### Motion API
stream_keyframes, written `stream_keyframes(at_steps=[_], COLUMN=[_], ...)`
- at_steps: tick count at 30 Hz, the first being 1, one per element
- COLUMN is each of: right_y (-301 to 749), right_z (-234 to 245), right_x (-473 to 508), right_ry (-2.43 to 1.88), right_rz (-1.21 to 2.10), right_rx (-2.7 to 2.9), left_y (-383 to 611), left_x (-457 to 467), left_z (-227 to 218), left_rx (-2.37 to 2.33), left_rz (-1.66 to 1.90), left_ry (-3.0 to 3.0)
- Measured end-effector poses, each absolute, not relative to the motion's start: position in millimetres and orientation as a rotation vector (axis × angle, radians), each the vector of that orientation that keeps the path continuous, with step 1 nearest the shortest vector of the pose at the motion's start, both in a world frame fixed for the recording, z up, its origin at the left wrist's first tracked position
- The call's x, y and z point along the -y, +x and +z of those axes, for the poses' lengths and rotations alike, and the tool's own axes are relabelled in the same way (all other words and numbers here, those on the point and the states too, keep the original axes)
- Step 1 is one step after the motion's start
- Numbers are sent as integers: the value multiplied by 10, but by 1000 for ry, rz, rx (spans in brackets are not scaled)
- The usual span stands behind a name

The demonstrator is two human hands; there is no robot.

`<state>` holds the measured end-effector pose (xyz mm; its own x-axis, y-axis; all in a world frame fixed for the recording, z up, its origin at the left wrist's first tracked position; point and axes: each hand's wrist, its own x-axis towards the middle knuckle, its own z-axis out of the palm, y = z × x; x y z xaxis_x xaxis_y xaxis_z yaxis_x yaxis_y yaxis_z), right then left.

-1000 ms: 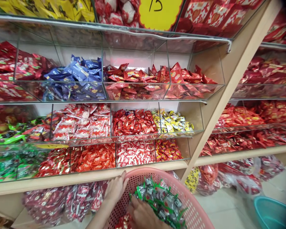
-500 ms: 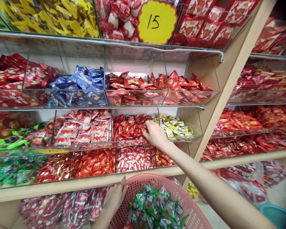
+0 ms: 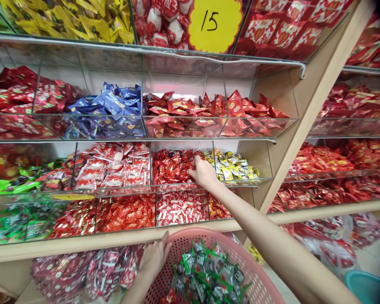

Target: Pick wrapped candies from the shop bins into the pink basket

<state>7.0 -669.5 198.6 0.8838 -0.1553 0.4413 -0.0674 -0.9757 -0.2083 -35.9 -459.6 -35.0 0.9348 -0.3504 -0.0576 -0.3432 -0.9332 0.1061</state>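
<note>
My right hand (image 3: 203, 171) is at the right side of a compartment of small red wrapped candies (image 3: 174, 166). Its fingers curl closed against the pile, and what lies between them is hidden. Beyond a clear divider sit yellow-and-white wrapped candies (image 3: 234, 166). Low in the view, my left hand (image 3: 154, 255) grips the rim of a pink perforated plastic basket (image 3: 256, 270). Inside the basket are green-and-clear wrapped candies (image 3: 209, 270), with a few red ones (image 3: 169, 297) at the lower left.
Clear shelf bins hold red-and-white packets (image 3: 114, 166), blue packets (image 3: 114, 103) and orange-red candies (image 3: 129, 213). A wooden upright (image 3: 291, 164) separates these shelves from more red candies. Bagged goods (image 3: 63, 274) lie underneath; a teal tub (image 3: 367, 287) stands at lower right.
My right hand has shifted slightly within the red candies, its fingers curled in the same spot. My left hand still grips the basket. The camera view has moved a little.
</note>
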Motion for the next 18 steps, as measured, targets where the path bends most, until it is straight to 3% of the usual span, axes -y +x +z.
stream_keyframes(at_steps=[9,14,18], right_y=[-520,-1093,-1341], right_z=[1979,980,-12], right_x=[6605,6322,6124], right_ry=[-2485,-2317,-2547], right_rz=[-922,-517,-96], right_rx=[155,416,349], left_y=[-367,-380,-382], left_x=[4613,4620,4615], left_z=[-344,-331,-318], left_rx=[558,559,570], left_rz=[-107,-114,-107], left_ry=[3028,3030,3013])
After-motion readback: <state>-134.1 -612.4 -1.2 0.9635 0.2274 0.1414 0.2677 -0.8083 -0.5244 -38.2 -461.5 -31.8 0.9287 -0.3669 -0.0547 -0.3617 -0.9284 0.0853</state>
